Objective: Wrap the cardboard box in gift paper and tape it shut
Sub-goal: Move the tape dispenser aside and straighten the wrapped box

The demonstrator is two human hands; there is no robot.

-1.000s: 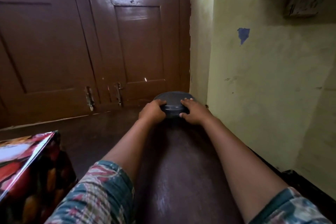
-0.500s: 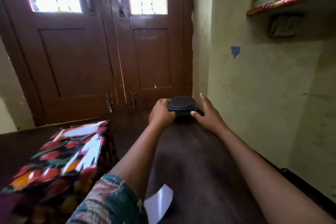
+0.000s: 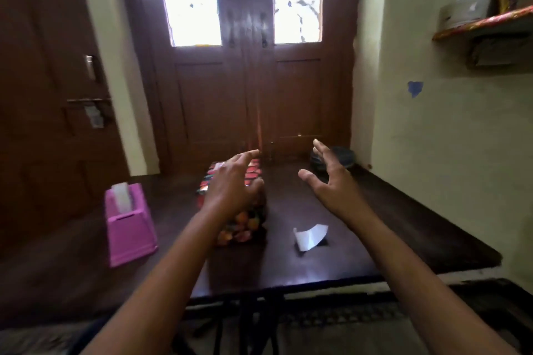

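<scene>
Dark table (image 3: 317, 265) carries the wrapped box (image 3: 245, 223), left hand (image 3: 233, 184) spread empty over it, right hand (image 3: 331, 181) spread empty to its right, paper scrap (image 3: 310, 236) near its right side.

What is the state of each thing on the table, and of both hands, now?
wrapped box, visible sides covered in gift paper, standing on the table
left hand, open, fingers spread above the box
right hand, open, raised, holding nothing
dark round container, by the wall, not held
pink tape dispenser, upright, tape in it
white paper scrap, curled, lying loose
double door, shut
</scene>
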